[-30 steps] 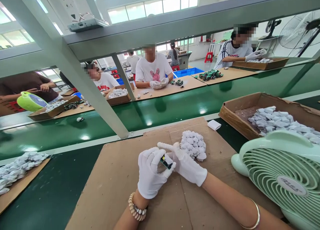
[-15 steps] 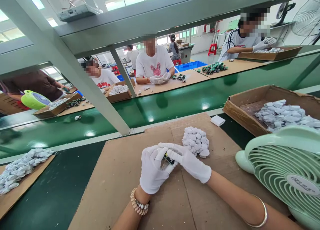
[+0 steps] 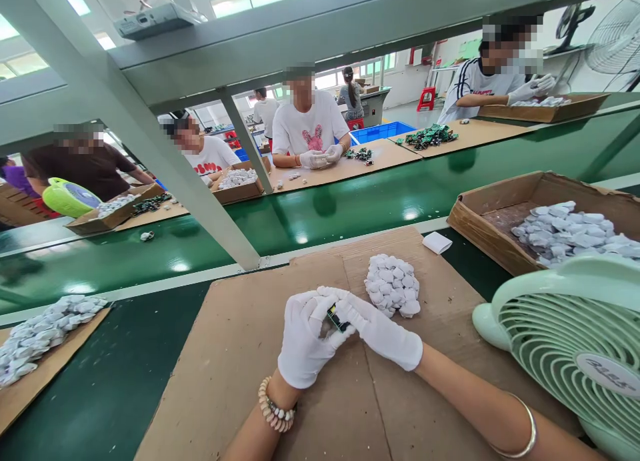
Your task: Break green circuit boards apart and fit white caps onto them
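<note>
The dark counter [image 3: 125,361] carries the cardboard sheet [image 3: 235,361]. At the sheet's right stands a pale-green fan [image 3: 555,341]. Above the sheet, the gloved left hand [image 3: 304,346] and right hand [image 3: 383,331] have fingers gripping 1 small circuit board [image 3: 337,318].

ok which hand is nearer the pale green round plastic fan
Right. The white-gloved right hand is to the left of the fan, apart from it; the white-gloved left hand is farther left.
</note>
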Motion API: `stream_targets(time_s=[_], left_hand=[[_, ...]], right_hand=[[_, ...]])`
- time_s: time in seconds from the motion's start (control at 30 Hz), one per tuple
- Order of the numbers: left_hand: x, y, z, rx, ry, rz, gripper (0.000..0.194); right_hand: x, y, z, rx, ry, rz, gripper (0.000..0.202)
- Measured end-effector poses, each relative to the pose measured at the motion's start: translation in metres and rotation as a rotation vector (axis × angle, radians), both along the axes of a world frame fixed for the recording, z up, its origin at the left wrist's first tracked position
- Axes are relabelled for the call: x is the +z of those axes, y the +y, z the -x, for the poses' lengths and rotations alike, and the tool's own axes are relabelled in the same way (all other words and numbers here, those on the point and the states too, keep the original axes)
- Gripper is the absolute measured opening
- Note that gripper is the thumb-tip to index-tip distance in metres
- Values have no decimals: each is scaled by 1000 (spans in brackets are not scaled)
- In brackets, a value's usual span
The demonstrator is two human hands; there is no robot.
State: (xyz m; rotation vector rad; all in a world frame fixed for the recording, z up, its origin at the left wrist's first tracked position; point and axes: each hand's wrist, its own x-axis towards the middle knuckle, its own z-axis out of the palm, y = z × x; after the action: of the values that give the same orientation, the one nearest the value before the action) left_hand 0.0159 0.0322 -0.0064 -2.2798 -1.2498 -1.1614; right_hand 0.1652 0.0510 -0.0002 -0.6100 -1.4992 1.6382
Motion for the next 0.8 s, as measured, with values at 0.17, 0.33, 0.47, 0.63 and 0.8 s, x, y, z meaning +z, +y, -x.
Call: stream_targets(time_s=[0.17,0.33,0.47,0.63,0.8], left_hand=[[0,2,-1,-23,-47,12,44],[3,0,-3,-51,8,-8,47],[2,-1,-4,-39,35,19,41],[2,0,-5,-44,10,62,38],[3,0,-3,-101,-72,113,41]], right_hand=[[0,4,1,53,125,163,44],[0,4,2,62,139,194,45],[-3,2,2,-65,-14,-55,41],[-2,8,-2,-45,-77,-95,40],[4,18,-13,170,37,191,41]])
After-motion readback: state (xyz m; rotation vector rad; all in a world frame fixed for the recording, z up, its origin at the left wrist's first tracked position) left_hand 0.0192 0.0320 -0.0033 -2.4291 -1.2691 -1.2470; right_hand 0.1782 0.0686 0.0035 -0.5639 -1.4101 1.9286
